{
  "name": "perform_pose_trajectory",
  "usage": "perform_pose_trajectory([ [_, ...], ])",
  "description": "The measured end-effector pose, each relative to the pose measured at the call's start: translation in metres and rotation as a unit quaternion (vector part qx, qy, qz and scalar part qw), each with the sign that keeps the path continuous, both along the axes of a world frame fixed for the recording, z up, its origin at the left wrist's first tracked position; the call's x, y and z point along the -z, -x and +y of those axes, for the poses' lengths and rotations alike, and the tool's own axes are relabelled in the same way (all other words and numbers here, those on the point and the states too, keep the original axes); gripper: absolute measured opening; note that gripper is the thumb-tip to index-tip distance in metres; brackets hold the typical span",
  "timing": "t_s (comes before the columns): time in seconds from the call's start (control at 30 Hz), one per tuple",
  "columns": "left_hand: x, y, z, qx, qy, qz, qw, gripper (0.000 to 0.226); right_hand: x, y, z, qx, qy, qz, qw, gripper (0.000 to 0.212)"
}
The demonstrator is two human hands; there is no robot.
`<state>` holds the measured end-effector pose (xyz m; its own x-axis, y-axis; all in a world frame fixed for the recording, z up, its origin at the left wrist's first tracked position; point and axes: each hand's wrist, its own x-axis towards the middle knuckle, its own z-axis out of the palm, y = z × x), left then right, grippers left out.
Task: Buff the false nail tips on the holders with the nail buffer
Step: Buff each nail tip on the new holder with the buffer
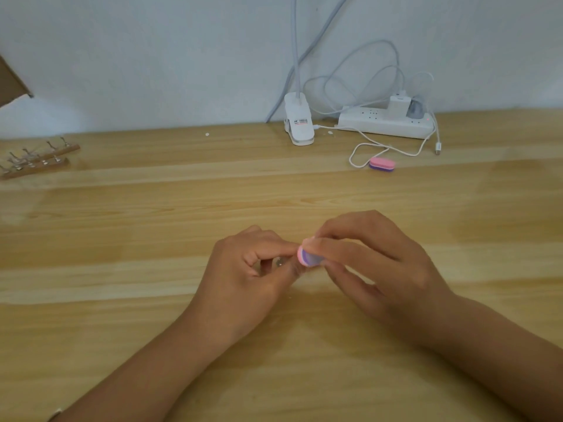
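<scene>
Home hobby desk or small nail-craft workspace, pale wooden tabletop [122, 223] against a plain white wall [152, 56], clip-on lamp [298, 123] at the back, power strip [384, 124] with plugged-in chargers, loose white cables [350, 158], wooden racks of nail holders [36, 161] at the left.

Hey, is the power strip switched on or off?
Likely on: a small red light glows near the right end of the power strip.

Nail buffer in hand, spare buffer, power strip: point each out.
held nail buffer [305, 257]: head view, exposed rounded end.
spare nail buffer [382, 163]: head view, pink top face.
power strip [355, 119]: head view, top face left of plugs.
</scene>
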<state>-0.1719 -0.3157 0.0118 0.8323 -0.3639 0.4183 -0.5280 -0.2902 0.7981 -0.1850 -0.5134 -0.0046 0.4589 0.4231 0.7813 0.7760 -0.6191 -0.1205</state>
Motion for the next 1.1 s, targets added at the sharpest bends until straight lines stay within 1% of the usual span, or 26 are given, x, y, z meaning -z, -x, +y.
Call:
perform_pose_trajectory([
  [0.07,0.001,-0.002,0.001,-0.017,-0.002,0.002,1.000,0.007,-0.001,-0.005,-0.010,0.029,0.008,0.011,0.999,0.024],
  [0.17,0.002,-0.004,0.001,-0.024,-0.002,0.011,1.000,0.008,-0.004,-0.008,-0.018,0.071,-0.028,0.027,0.997,0.022],
  [0.23,0.001,-0.003,0.000,-0.024,-0.009,0.006,1.000,0.009,-0.004,-0.004,-0.012,0.052,-0.050,0.032,0.997,0.021],
  [0.27,0.001,-0.003,0.001,-0.020,-0.013,-0.002,1.000,0.007,-0.002,-0.001,-0.007,0.030,-0.049,0.034,0.998,0.022],
  [0.33,-0.001,-0.001,0.001,-0.016,-0.028,-0.027,0.999,0.012,-0.001,0.003,-0.002,-0.003,-0.027,0.031,0.999,0.026],
  [0.4,0.000,-0.001,0.001,-0.024,-0.038,-0.044,0.998,0.009,-0.002,0.000,-0.005,0.001,-0.015,0.031,0.999,0.027],
  [0.5,0.000,-0.001,0.001,-0.053,-0.051,-0.048,0.996,0.010,-0.004,-0.004,-0.010,0.014,-0.028,0.043,0.999,0.030],
  [0.63,0.000,-0.001,0.002,-0.034,-0.085,-0.059,0.994,0.017,-0.001,0.000,-0.004,-0.017,-0.001,0.039,0.999,0.034],
  [0.73,0.000,-0.001,0.000,-0.029,-0.101,-0.061,0.993,0.014,-0.004,-0.005,-0.012,0.002,-0.002,0.044,0.999,0.036],
  [0.9,0.001,-0.001,0.001,-0.011,-0.080,-0.051,0.995,0.018,0.000,0.002,0.000,-0.036,0.000,0.035,0.999,0.031],
  [0.97,0.001,-0.002,0.001,-0.020,-0.075,-0.043,0.996,0.011,-0.002,-0.001,-0.005,-0.028,0.001,0.041,0.999,0.031],
  [1.07,0.001,-0.003,-0.001,-0.028,-0.055,-0.026,0.998,0.014,-0.003,-0.003,-0.008,-0.010,-0.017,0.045,0.999,0.031],
  [1.1,0.001,-0.003,-0.001,-0.024,-0.052,-0.023,0.998,0.011,-0.002,-0.001,-0.004,-0.017,-0.020,0.043,0.999,0.030],
])
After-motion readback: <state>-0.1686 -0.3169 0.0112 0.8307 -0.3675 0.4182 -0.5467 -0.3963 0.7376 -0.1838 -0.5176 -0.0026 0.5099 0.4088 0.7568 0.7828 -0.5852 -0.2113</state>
